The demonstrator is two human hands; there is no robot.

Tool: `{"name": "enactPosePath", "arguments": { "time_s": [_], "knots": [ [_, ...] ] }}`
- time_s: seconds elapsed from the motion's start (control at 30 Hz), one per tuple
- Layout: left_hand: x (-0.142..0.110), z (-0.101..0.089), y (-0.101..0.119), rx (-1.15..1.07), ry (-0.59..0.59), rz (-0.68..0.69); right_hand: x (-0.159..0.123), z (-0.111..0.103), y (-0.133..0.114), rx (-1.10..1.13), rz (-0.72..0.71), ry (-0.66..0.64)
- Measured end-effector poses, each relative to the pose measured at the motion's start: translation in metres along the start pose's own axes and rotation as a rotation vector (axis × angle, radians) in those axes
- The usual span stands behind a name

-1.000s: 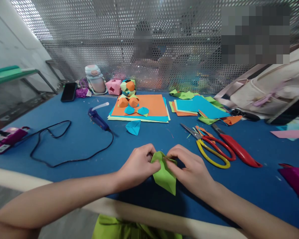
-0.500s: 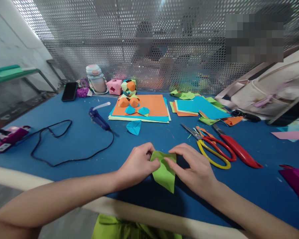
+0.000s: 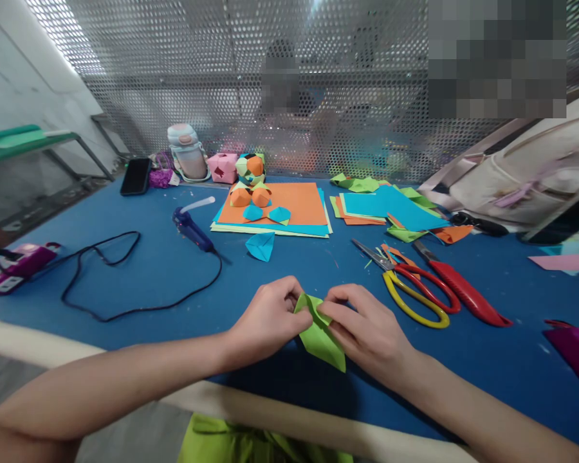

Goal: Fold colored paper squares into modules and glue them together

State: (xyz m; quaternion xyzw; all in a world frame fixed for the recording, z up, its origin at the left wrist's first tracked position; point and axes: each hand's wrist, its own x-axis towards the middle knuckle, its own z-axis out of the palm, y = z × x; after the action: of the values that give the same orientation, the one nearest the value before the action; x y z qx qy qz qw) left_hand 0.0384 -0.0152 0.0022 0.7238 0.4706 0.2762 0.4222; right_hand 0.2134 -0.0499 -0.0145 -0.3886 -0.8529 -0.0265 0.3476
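Paper [image 3: 322, 344], green and bent, is pinched by the left hand [image 3: 269, 318] and right hand [image 3: 374, 328] over the blue table [image 3: 309, 257], its sides partly hidden behind them, its long way slanting down rightward to a near corner, while the bottle [image 3: 189, 154] hides its insides.

The left hand [image 3: 270, 318] and right hand [image 3: 374, 328] pinch a green paper [image 3: 322, 342]. Beyond it lie a folded blue piece [image 3: 261, 246] and a stack of coloured sheets [image 3: 296, 206]; left of the green paper, a glue gun [image 3: 193, 232]; right of it, scissors [image 3: 390, 277].
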Motion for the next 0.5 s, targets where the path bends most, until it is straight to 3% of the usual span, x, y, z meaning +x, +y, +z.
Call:
{"name": "enactPosePath", "arguments": {
  "time_s": [0.5],
  "knots": [
    [0.0007, -0.0019, -0.0002, -0.043, 0.01, 0.002, 0.0024, -0.0017, -0.0015, 0.039, -0.045, -0.015]
  ]
}}
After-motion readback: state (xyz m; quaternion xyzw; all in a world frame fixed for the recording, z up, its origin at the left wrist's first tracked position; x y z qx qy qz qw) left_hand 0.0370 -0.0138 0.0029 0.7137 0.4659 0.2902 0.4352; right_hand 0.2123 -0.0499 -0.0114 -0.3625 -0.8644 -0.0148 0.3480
